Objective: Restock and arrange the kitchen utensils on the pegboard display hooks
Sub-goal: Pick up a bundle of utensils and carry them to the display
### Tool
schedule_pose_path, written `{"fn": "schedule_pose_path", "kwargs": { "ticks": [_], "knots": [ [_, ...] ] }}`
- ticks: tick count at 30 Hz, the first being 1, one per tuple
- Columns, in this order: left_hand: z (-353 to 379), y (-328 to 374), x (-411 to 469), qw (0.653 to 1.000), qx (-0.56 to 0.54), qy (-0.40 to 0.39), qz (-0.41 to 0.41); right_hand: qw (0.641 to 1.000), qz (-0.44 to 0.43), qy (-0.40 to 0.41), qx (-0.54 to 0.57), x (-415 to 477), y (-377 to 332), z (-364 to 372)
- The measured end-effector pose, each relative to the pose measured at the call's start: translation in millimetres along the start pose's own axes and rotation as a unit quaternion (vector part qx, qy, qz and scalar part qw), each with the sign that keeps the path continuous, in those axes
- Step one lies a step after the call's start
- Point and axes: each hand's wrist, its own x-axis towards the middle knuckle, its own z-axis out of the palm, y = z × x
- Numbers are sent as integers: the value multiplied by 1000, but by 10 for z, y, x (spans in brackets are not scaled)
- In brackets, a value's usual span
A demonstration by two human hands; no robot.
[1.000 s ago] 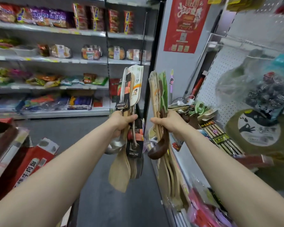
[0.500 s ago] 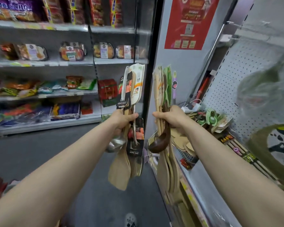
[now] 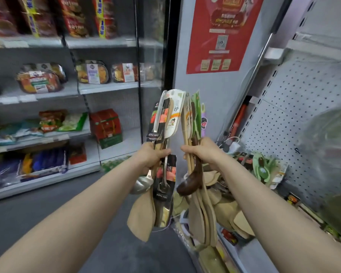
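My left hand (image 3: 151, 155) grips a bunch of utensils (image 3: 161, 123) held upright: a steel ladle (image 3: 143, 185), a wooden spatula (image 3: 141, 217) and carded steel tools. My right hand (image 3: 202, 152) grips a second bunch (image 3: 192, 119) of wooden spatulas (image 3: 202, 219) with a dark brown ladle (image 3: 189, 186). The two bunches hang side by side, a small gap between them. The white pegboard (image 3: 295, 107) rises at the right. More wooden utensils (image 3: 228, 203) lie heaped on the shelf below it, behind my right forearm.
A refrigerated case with packaged food (image 3: 91, 72) fills the left. A red poster (image 3: 222, 32) hangs on the grey wall ahead. Green carded items (image 3: 264, 168) lie on the pegboard shelf. A blurred plastic bag (image 3: 331, 138) hangs at the far right. Grey aisle floor (image 3: 71, 196) lies below.
The view has swung left and up, so the shelves and pegboard slid right. The two bunches came slightly closer together. Both hands keep their grip.
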Motion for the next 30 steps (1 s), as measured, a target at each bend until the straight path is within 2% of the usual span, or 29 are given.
{"fn": "schedule_pose_path", "kwargs": {
  "ticks": [7,11,16,19,24,30],
  "knots": [
    [338,156,1105,991,26,-133,-2,991,95,92,34,645,255,-334],
    [506,315,1634,976,60,-208,8,974,139,145,108,871,346,-427],
    [920,423,2116,954,84,-289,21,933,198,241,179,924,630,-512],
    [1177,397,2252,946,94,-311,18,913,227,277,196,807,837,-562],
    [1715,418,2487,919,132,-371,-15,858,285,350,245,619,1236,-810],
    [2348,446,2721,906,183,-382,-4,814,329,390,276,640,1663,-1229]
  ]
}}
